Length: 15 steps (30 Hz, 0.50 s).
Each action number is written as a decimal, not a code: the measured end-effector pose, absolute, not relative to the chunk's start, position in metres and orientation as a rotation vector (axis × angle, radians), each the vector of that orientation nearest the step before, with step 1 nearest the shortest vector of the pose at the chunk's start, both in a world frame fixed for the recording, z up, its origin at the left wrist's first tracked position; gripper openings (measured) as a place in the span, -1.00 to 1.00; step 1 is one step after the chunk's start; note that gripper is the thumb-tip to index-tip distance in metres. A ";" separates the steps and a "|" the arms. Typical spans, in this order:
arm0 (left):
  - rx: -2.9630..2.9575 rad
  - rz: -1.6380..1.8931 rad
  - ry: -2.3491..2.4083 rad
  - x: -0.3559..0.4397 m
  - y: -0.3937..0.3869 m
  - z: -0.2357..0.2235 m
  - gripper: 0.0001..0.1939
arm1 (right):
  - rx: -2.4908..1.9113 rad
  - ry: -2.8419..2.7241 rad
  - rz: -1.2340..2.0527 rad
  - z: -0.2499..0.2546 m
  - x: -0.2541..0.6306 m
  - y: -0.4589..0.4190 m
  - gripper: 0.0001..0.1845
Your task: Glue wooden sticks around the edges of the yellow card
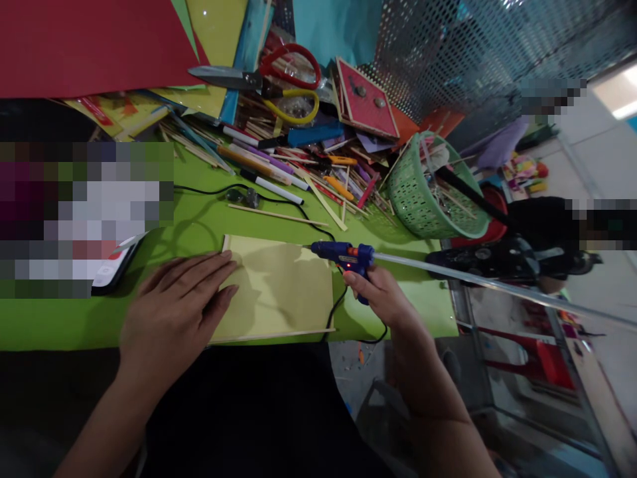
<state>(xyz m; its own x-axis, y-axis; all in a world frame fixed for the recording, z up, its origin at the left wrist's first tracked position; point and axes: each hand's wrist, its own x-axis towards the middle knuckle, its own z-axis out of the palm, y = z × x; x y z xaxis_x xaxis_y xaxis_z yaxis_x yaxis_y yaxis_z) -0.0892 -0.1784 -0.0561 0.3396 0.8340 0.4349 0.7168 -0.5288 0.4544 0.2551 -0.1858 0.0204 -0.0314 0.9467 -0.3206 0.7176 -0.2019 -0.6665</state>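
Note:
A blue glue gun [343, 253] with a small red light is in my right hand [381, 292], fingers wrapped round its handle. A long clear glue stick [478, 281] runs out of its back to the right. The nozzle points left, over the top edge of a pale yellow sheet [283, 292]. My left hand [184, 299] lies with outstretched fingers on the sheet's left edge. Along the sheet's bottom edge runs a thin wooden stick [279, 334]; another strip shows at its upper left corner, partly under my fingers.
Behind the sheet lie a loose stick [273, 213], markers [271, 186], a heap of sticks and large scissors [263, 83]. A green basket [423, 189] stands at the back right. A phone [117, 262] is on the left. The black cord [343, 305] passes by the sheet's right side.

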 end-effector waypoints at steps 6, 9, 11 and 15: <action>2.437 0.929 1.427 -0.090 -0.179 -0.054 -0.58 | -1.973 -1.708 1.056 0.024 0.258 -0.188 -0.38; 2.439 0.878 1.438 -0.090 -0.180 -0.053 -0.60 | -2.003 -1.710 1.056 0.024 0.263 -0.191 -0.38; 2.420 0.846 1.453 -0.091 -0.180 -0.052 -0.60 | -2.004 -1.707 1.052 0.023 0.264 -0.192 -0.38; 2.393 0.863 1.455 -0.091 -0.180 -0.052 -0.61 | -1.984 -1.693 1.051 0.021 0.263 -0.191 -0.38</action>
